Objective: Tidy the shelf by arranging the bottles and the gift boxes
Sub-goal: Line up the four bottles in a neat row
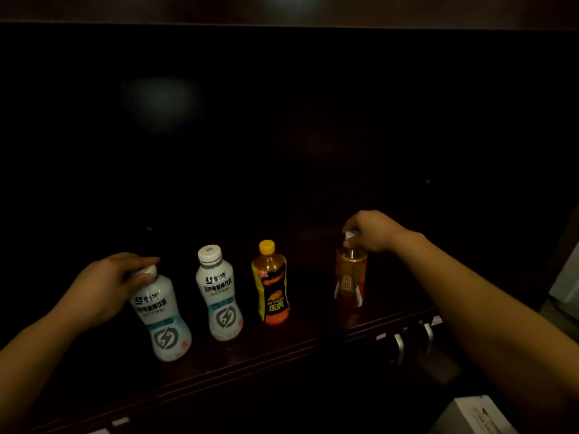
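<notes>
Along the dark shelf [282,355] at lower centre, the left hand [106,286] grips the leftmost white bottle [163,321] by its cap and the right hand [372,230] the orange bottle [351,277]; best slid upright into line.

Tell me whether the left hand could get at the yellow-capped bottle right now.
Probably not directly: the left hand grips a white bottle, and a second white bottle stands between it and the yellow-capped bottle.

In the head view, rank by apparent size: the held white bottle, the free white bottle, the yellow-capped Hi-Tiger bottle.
1-2. White plastic bottle under the left hand and free-standing white plastic bottle: same design; the held one is nearer, so unranked.
3. Yellow-capped orange-and-black Hi-Tiger bottle.
</notes>
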